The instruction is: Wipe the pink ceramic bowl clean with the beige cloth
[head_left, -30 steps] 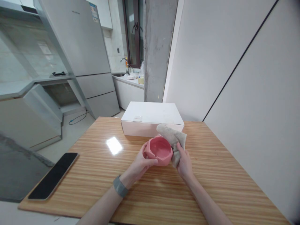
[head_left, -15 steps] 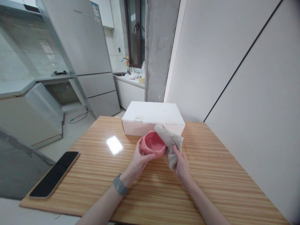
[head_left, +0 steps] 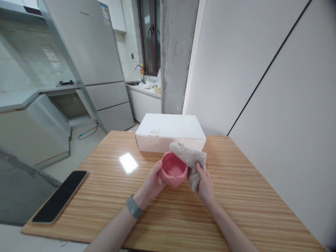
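A pink faceted bowl (head_left: 173, 171) is held above the table, its opening turned toward me. My left hand (head_left: 154, 180) grips it from the left side, thumb at the rim and the other fingers partly hidden beneath. A light grey cloth (head_left: 189, 158) lies against the bowl's right rim and side. My right hand (head_left: 204, 183) is closed on this cloth, with a loose fold hanging below and another part reaching over the back of the rim.
Behind the bowl, a white closed box (head_left: 170, 131) stands at the far side of the wooden table (head_left: 252, 206). A black phone (head_left: 61, 196) lies near the left edge. A white wall runs along the right.
The bowl has moved slightly down and right and has turned, and my left thumb has shifted from its front to its left rim. The cloth now reaches further over the back rim.
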A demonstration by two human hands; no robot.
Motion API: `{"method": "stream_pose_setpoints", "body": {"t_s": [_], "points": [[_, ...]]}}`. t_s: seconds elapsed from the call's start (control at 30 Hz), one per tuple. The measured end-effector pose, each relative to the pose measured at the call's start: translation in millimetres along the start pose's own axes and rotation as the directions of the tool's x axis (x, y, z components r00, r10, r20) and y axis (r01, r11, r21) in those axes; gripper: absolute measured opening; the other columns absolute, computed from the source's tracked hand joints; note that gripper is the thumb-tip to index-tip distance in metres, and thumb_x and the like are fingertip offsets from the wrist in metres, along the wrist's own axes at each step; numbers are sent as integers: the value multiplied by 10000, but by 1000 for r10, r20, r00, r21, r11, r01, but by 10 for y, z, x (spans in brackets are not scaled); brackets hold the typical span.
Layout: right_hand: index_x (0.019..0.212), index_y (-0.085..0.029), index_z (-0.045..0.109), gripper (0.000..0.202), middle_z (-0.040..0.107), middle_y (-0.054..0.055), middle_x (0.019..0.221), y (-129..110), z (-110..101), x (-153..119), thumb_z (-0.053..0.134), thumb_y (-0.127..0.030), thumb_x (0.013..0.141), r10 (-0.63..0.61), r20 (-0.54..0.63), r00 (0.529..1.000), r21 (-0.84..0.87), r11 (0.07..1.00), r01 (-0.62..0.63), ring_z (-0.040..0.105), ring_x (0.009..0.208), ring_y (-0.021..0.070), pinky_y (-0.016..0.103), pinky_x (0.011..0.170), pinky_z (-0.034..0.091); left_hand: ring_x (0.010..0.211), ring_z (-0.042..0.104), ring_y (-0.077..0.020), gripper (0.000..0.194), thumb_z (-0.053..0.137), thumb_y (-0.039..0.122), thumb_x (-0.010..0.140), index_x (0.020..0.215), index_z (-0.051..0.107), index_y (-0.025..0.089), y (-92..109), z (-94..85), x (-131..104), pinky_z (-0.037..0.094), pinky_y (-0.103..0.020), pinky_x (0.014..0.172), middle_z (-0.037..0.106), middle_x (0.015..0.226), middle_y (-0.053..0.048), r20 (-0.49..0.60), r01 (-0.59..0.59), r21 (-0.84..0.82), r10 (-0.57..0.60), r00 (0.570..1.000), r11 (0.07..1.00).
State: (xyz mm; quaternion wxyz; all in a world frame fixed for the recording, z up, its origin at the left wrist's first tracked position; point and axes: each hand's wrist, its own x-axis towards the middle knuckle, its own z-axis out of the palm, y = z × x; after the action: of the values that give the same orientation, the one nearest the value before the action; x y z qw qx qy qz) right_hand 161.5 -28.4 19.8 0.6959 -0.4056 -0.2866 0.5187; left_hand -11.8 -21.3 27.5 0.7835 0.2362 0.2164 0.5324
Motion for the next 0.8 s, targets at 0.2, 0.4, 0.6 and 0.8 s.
{"method": "stream_pose_setpoints", "body": {"t_s": [0.2,0.4,0.6,0.8], "points": [[857,-207,740,330,758,26,776,-31,-3,26,790,-478,676,-1,-8,1000,-6,1000,1,687,648,170,222,548,533,1248,519,-223,381,554,311,909,1269,582,189,-8,20,-10,416,-344,1039,658,1232,-67,106,53,-9,-52,993,999],[547,-192,609,374,549,-51,422,-54,-11,23,773,-499,684,29,-25,999,-24,999,-29,450,343,79,186,330,334,1256,510,-266,426,465,436,939,1252,600,180,19,107,-22,406,-389,1048,624,1283,-88,161,174,10,-173,972,985],[654,-195,678,336,621,-29,485,-84,31,15,789,-512,645,17,-38,999,-37,999,-19,511,383,108,203,355,379,1140,585,-245,404,598,414,874,1206,629,187,-31,-6,8,469,-350,951,656,1225,-87,23,123,83,-125,992,989],[730,-197,720,308,700,-9,589,-64,43,33,809,-477,636,55,-42,998,20,998,-55,639,512,141,200,433,478,1106,603,-234,376,618,308,858,1210,623,179,-45,-25,49,486,-326,907,662,1213,-88,1,-3,69,3,1000,998]]}}
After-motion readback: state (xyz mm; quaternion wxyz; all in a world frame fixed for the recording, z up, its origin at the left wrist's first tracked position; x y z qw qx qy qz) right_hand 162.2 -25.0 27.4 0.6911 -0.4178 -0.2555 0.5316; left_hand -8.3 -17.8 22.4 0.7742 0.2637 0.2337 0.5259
